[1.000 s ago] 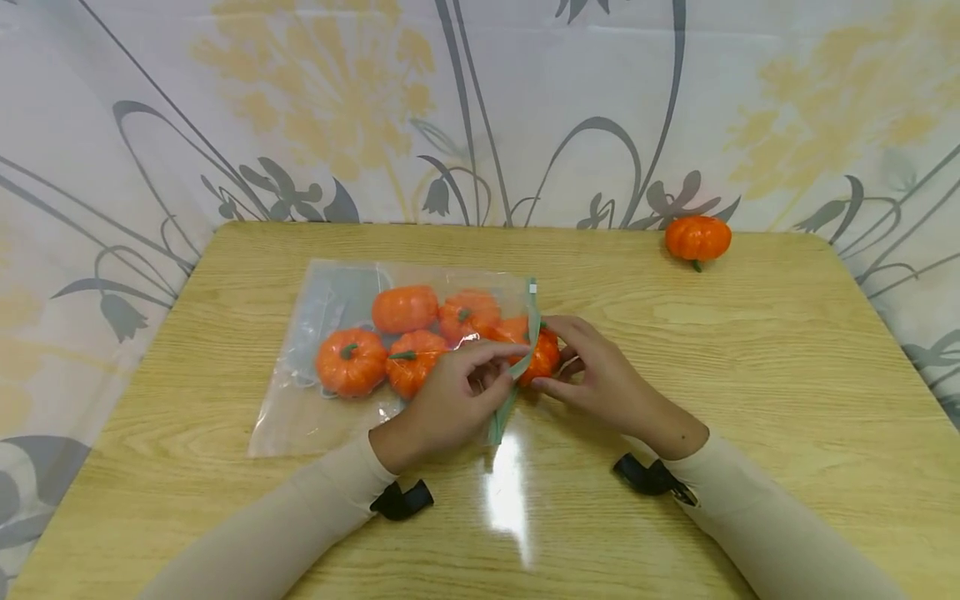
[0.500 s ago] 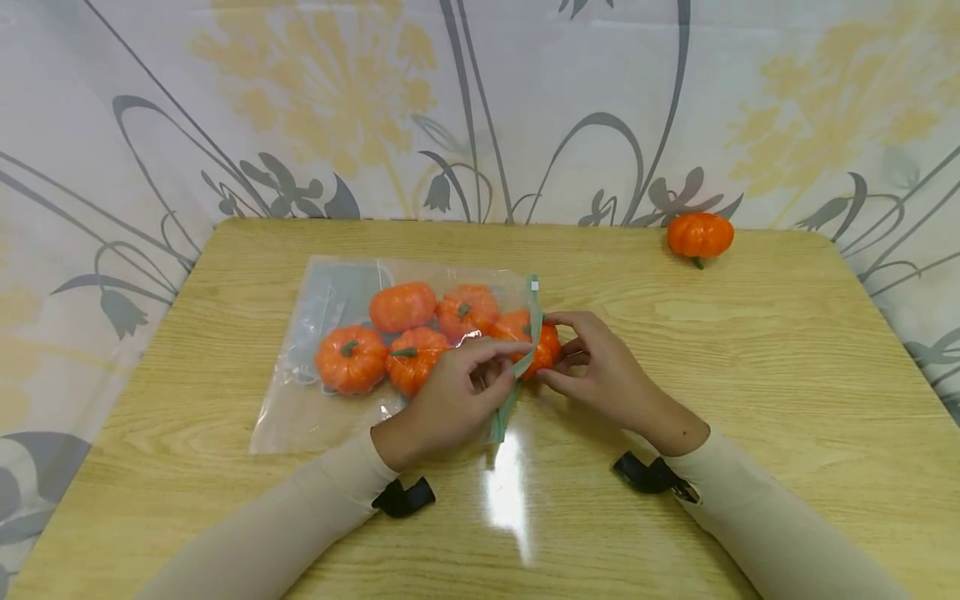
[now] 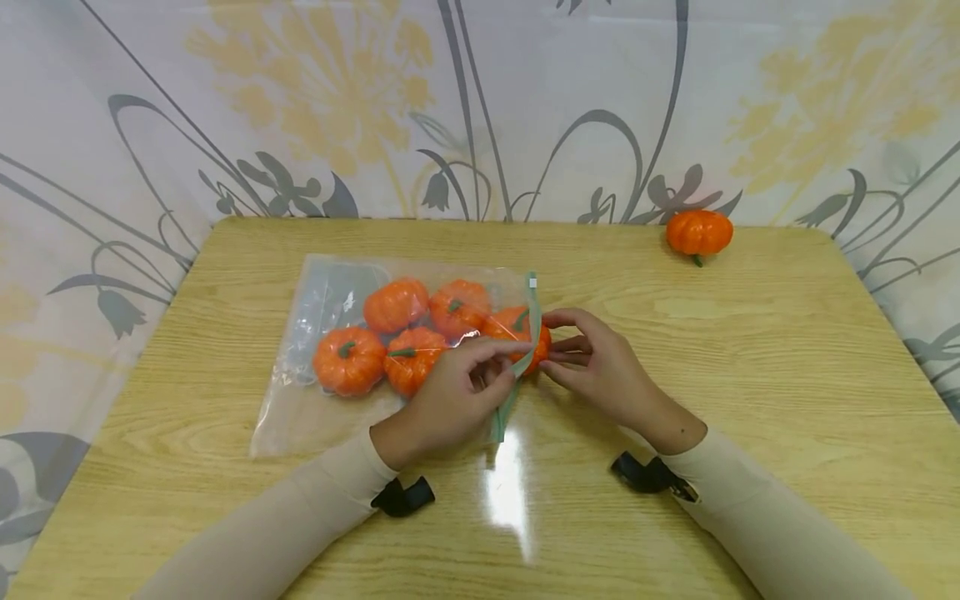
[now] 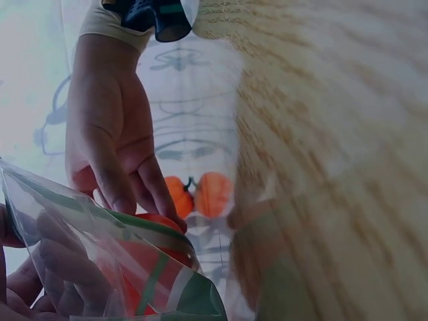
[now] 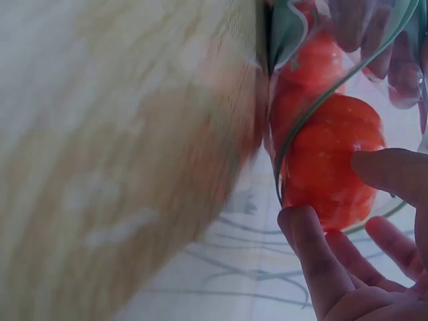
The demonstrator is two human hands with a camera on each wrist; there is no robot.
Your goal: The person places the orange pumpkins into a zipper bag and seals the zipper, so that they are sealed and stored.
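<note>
A clear zip bag (image 3: 330, 425) with a green zip edge lies on the table, holding several small orange pumpkins. My left hand (image 3: 453, 392) pinches the bag's green edge, lifting the mouth. At that mouth, my right hand (image 3: 611, 379) has thumb and fingers around the outer side of a pumpkin (image 5: 334, 160), which lies mostly inside the bag. The right wrist view shows the thumb and a finger touching it from opposite sides. In the left wrist view, left-hand fingers (image 4: 67, 267) show through the plastic.
Another orange pumpkin (image 3: 699, 232) lies on its side at the table's (image 3: 787, 350) back right edge. A patterned cloth (image 3: 510, 108) hangs behind the table. Black wrist devices (image 3: 405, 497) sit at both cuffs.
The pumpkin at the mouth has moved left, further into the bag, with my right fingers following. The pumpkins at the back inside have shifted slightly left. My left hand holds still.
</note>
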